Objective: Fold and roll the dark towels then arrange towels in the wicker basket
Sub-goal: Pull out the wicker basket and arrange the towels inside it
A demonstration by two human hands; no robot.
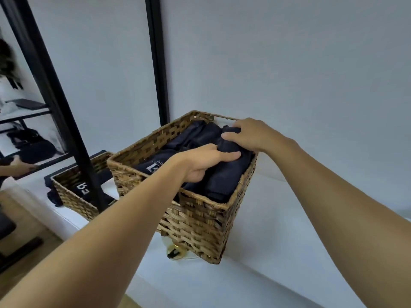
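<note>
- Pressing my left hand (pixel 204 162) on a rolled towel (pixel 224 174) in the basket (pixel 195 216) on the white tabletop (pixel 278 241); its grip is closed on the cloth.
- I'd tuck this roll level, snug against its neighbours.
- My right hand (pixel 249 135) pinches the roll's far end.
- One towel's white logo (pixel 153 168) is partly hidden, unreadable.

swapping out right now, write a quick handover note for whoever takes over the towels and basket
Left hand: fingers pressing on the rolled dark towel at the basket's right side.
Right hand: gripping the same roll's far end.
Wicker basket: on the white surface beside the mirror, other dark towels packed inside.
Done: the towels in view are in the basket.
Left: seat this roll, let go.
</note>
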